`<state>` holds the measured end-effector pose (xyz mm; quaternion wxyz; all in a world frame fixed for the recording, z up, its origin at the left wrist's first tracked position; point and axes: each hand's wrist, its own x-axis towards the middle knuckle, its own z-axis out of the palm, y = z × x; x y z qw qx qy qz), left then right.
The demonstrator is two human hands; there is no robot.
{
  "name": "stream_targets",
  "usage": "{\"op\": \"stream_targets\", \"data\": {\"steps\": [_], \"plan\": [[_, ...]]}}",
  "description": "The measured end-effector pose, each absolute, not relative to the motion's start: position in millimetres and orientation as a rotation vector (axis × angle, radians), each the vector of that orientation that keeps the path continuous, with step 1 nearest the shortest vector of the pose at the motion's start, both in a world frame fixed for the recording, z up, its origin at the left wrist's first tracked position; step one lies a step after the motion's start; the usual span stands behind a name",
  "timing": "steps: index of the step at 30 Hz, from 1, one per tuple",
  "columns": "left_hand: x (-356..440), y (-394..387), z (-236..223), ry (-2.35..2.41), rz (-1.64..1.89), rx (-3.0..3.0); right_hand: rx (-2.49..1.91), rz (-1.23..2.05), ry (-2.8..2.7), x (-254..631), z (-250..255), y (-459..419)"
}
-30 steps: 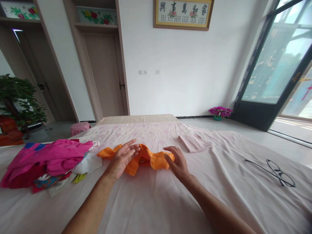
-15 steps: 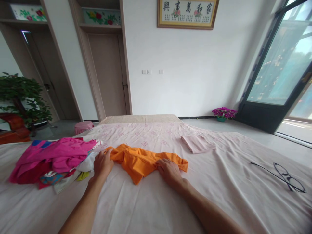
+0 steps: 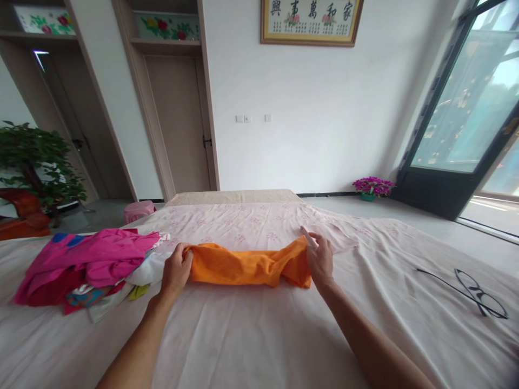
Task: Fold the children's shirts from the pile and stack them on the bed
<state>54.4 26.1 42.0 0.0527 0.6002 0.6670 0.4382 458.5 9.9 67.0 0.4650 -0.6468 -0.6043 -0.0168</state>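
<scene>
An orange garment [image 3: 248, 265] is stretched out sideways just above the pale pink bedsheet [image 3: 259, 329]. My left hand [image 3: 175, 268] is closed on its left end. My right hand [image 3: 319, 257] is closed on its right end, fingers pinching the cloth. The garment hangs between them in a long band, its lower edge touching the sheet.
A heap of clothes with a magenta piece on top [image 3: 85, 265] lies left of my left hand. A folded pink cloth [image 3: 340, 237] lies behind my right hand. Black glasses [image 3: 474, 294] rest at the right. Beyond the bed are a pink stool [image 3: 137, 210], a plant [image 3: 30, 162] and flowers [image 3: 372, 187].
Both hands went from flat over the crumpled orange garment to gripping its ends. They moved apart and lifted, pulling it into a stretched band.
</scene>
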Motion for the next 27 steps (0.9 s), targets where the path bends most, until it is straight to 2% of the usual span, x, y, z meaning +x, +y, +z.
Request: {"op": "stream_targets", "data": {"steps": [3,7,10,15,19,23,27], "plan": [[61,21,42,2.199,1.251,1.978,-1.503,-0.204,-1.623,446,64,-5],[60,17,42,2.371,1.182,2.123,-1.253,0.05,-2.162,420,57,-27],[52,19,39,2.163,1.047,2.178,-1.246,0.059,-2.329,411,56,-35],[36,28,26,1.783,0.909,2.223,-1.468,-0.164,-2.24,412,52,-30],[33,32,12,1.763,0.816,2.175,-1.54,-0.163,-2.233,416,48,-22],[36,34,7,1.756,0.9,2.157,-1.536,-0.054,-2.048,421,50,-17],[43,29,18,1.909,0.913,2.105,-1.466,0.256,-1.777,426,60,-10]]}}
